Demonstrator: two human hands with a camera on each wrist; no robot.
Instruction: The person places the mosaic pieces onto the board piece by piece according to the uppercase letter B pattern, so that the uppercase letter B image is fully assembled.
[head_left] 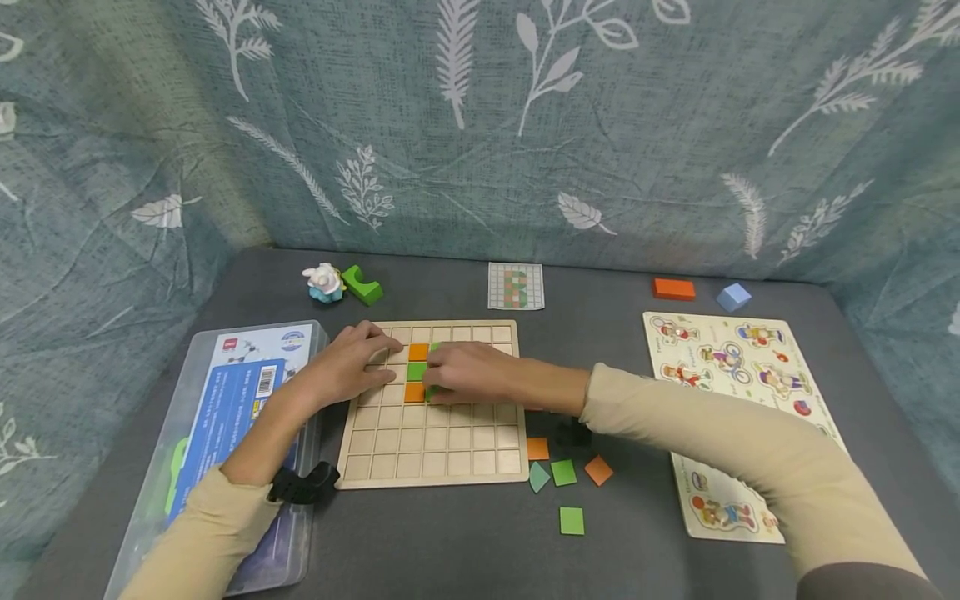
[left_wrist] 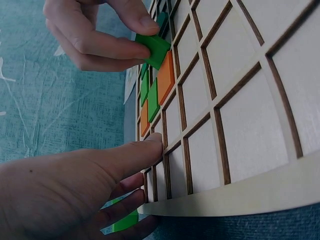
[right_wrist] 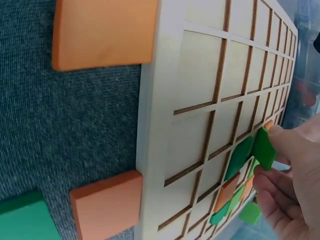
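A wooden grid board [head_left: 431,462] lies on the dark table, with orange and green square tiles set in its upper middle cells. Between thumb and fingers my right hand [head_left: 472,372] pinches a green square tile [left_wrist: 155,50], tilted just over the board beside an orange tile [left_wrist: 165,72]. A darker green tile [right_wrist: 240,156] sits in the grid close to the pinched one. My left hand [head_left: 348,367] rests at the board's left edge, thumb on the grid and fingers extended. In the head view, my right hand hides part of the tile rows.
Loose orange [head_left: 537,448] and green tiles [head_left: 572,521] lie right of the board. A printed pattern card [head_left: 515,286] lies behind it. A plastic case [head_left: 300,558] stands left, a picture puzzle [head_left: 712,329] right. Along the back are a rabbit figurine [head_left: 324,282] and several blocks [head_left: 673,288].
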